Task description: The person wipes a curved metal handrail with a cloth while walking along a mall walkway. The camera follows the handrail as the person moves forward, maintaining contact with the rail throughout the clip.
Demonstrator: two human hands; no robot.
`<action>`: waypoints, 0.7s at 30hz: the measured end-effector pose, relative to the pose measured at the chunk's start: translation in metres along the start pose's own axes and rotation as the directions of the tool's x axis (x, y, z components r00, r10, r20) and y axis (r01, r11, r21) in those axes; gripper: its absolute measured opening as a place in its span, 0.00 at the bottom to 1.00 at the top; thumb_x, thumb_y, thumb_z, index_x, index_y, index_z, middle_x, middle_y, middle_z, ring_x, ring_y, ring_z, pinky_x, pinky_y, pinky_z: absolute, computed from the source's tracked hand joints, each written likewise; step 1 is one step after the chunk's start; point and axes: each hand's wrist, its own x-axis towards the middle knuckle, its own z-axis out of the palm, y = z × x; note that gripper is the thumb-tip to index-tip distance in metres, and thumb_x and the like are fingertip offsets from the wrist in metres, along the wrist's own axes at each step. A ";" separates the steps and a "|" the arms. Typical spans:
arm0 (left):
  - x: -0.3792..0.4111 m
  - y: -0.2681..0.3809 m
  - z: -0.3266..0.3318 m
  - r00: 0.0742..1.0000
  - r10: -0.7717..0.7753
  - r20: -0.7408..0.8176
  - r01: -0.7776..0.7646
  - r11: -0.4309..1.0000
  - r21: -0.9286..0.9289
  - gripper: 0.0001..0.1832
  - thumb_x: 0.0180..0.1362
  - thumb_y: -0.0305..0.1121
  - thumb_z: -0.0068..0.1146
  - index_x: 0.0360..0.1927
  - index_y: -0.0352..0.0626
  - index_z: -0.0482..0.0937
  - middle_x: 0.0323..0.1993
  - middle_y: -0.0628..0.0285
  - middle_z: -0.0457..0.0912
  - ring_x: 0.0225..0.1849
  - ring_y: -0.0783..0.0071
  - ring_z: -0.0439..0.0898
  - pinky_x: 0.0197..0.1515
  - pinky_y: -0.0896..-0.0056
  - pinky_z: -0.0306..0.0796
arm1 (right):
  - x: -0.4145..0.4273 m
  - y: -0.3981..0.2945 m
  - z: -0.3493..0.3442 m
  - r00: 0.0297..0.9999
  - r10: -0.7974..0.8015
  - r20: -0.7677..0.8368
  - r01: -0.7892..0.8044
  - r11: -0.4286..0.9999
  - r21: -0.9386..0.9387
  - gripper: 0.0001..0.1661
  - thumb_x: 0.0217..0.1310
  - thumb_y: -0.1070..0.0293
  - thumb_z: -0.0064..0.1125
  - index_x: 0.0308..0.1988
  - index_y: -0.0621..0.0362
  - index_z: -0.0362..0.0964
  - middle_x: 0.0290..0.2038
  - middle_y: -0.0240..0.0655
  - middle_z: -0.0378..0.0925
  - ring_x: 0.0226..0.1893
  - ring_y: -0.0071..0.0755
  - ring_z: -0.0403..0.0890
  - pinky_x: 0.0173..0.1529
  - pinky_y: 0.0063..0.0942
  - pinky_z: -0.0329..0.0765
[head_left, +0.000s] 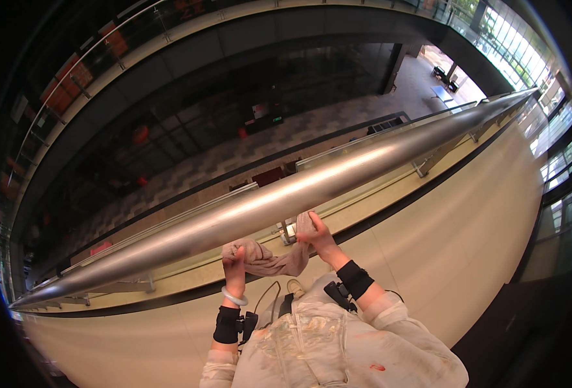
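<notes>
A brownish-pink cloth (286, 265) hangs in a sagging curve between my two hands, just on the near side of a thick round metal handrail (247, 213). My left hand (234, 269) grips its bunched left end, thumb on top. The other end is in my right hand (319, 237), close under the rail's near edge. Part of the fingers of both hands is hidden by the cloth. Black bands with small devices are strapped round both wrists, and a pale bangle (234, 296) circles the left one.
The handrail runs across the view above glass panels with metal brackets (426, 167). Beyond it lies a lower floor (310, 104) with tables. Pale smooth floor (441, 233) lies on my side, with a shoe (294, 287) below. A curved balcony railing stands opposite.
</notes>
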 end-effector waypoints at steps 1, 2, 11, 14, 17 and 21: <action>0.001 0.001 0.001 1.000 -0.018 0.022 0.018 1.000 -0.024 0.12 0.61 0.34 0.56 0.43 0.37 0.75 0.39 0.68 0.77 0.42 0.79 0.72 0.48 0.74 0.67 | 0.006 0.017 -0.004 0.985 -0.170 -0.010 0.164 0.959 -0.230 0.33 0.52 0.72 0.60 0.57 0.63 0.60 0.40 0.37 0.75 0.35 0.28 0.76 0.38 0.26 0.75; 0.002 -0.001 0.002 1.000 -0.025 -0.007 0.025 0.998 -0.063 0.12 0.61 0.35 0.56 0.43 0.37 0.75 0.39 0.69 0.77 0.43 0.80 0.72 0.49 0.75 0.67 | 0.014 0.042 -0.008 0.943 -0.332 0.023 0.307 0.841 -0.445 0.34 0.52 0.72 0.60 0.58 0.64 0.58 0.40 0.36 0.75 0.34 0.28 0.76 0.37 0.25 0.75; -0.002 0.001 -0.004 0.999 -0.045 0.007 0.044 0.999 0.019 0.13 0.60 0.33 0.58 0.44 0.35 0.76 0.41 0.70 0.78 0.43 0.81 0.72 0.48 0.74 0.67 | 0.035 0.032 0.020 0.998 -0.039 0.041 0.054 0.424 -0.904 0.39 0.50 0.65 0.54 0.62 0.56 0.53 0.32 0.58 0.75 0.35 0.64 0.75 0.39 0.52 0.72; 0.006 0.024 0.010 1.000 0.006 0.011 -0.007 0.987 0.160 0.13 0.61 0.34 0.57 0.41 0.34 0.76 0.35 0.66 0.79 0.38 0.80 0.72 0.42 0.72 0.68 | 0.073 0.063 0.010 0.973 -0.220 0.068 0.162 0.445 -0.881 0.25 0.47 0.62 0.57 0.47 0.63 0.70 0.31 0.58 0.76 0.35 0.64 0.76 0.39 0.51 0.74; 0.013 0.030 0.016 0.994 0.005 0.106 -0.030 0.972 0.234 0.17 0.61 0.38 0.56 0.46 0.35 0.75 0.42 0.69 0.77 0.44 0.80 0.72 0.49 0.73 0.66 | 0.106 0.084 0.011 0.962 -0.273 0.008 0.164 0.555 -0.816 0.16 0.45 0.60 0.60 0.32 0.60 0.76 0.32 0.55 0.77 0.37 0.60 0.77 0.41 0.49 0.75; 0.010 0.022 0.013 0.994 0.057 0.088 -0.068 0.990 0.124 0.17 0.62 0.37 0.53 0.49 0.34 0.73 0.46 0.67 0.76 0.48 0.78 0.72 0.52 0.72 0.65 | 0.060 0.071 0.016 0.985 -0.149 0.088 0.141 0.398 -0.906 0.25 0.44 0.63 0.58 0.47 0.51 0.71 0.26 0.54 0.76 0.31 0.61 0.77 0.37 0.53 0.74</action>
